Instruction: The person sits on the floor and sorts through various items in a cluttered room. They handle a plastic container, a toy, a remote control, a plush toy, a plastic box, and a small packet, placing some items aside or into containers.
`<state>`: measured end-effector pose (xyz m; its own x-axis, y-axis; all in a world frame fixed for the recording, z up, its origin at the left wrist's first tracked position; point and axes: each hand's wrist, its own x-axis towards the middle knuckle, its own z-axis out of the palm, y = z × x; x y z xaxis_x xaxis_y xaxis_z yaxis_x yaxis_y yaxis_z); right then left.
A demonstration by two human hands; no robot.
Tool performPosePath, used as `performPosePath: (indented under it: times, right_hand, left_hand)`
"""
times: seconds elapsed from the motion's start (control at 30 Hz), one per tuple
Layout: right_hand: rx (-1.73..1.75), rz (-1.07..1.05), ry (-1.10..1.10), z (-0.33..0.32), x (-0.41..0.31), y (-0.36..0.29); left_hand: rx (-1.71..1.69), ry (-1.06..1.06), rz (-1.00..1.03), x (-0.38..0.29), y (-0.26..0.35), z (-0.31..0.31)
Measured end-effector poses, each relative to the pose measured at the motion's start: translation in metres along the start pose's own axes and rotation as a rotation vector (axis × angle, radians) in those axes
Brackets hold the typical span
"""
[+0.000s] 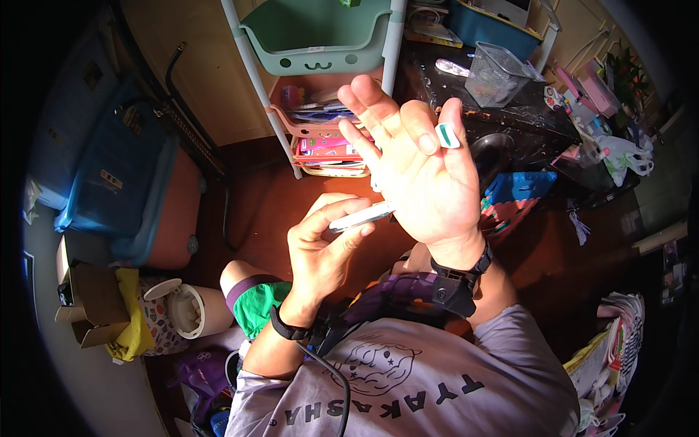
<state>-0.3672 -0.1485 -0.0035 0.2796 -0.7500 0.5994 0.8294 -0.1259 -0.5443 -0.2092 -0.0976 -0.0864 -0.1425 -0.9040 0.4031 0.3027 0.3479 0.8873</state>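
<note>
My left hand [319, 248] pinches a slim white and silver pen-like tool [356, 217] between thumb and fingers. The tool's narrow end reaches the little-finger edge of my right palm; contact there is hard to tell in the glare. My right hand [428, 185] is raised with its palm facing up towards me. Between its thumb and bent index finger sits a small white cap-like piece [447, 135] with a green recess. The other fingers of that hand are spread. Both wrists wear black straps, and a small black device [454, 293] is on the right one.
Ahead stands a tiered trolley with a green basket [322, 46]. A wire-mesh holder [496, 76] is on the dark desk [524, 123] at right. Blue lidded storage bins [117, 164], a cardboard box [101, 297] and a white lidded bin [210, 311] stand at left.
</note>
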Motion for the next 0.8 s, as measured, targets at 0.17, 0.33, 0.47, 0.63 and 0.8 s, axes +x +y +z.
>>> performPosePath:
  times: [0.17, 0.33, 0.47, 0.63, 0.8]
  right_hand:
    - [-0.004, -0.009, 0.003, -0.002, -0.001, 0.001]
    - [0.044, -0.024, 0.091, -0.014, 0.008, -0.004]
    - [-0.002, -0.003, 0.061, -0.02, 0.008, 0.001]
    - [0.038, 0.002, 0.086, -0.025, 0.005, 0.005]
    - [0.15, 0.016, 0.077, -0.032, 0.005, 0.005]
  left_hand:
    - [-0.105, -0.015, -0.055, 0.001, 0.003, 0.001]
    - [-0.521, -0.129, -0.283, -0.003, 0.017, 0.003]
    - [-0.699, -0.179, -0.601, 0.001, 0.023, 0.003]
    - [-0.697, -0.142, -0.634, 0.003, 0.028, 0.01]
    - [-0.32, -0.125, -0.551, 0.003, 0.036, 0.014]
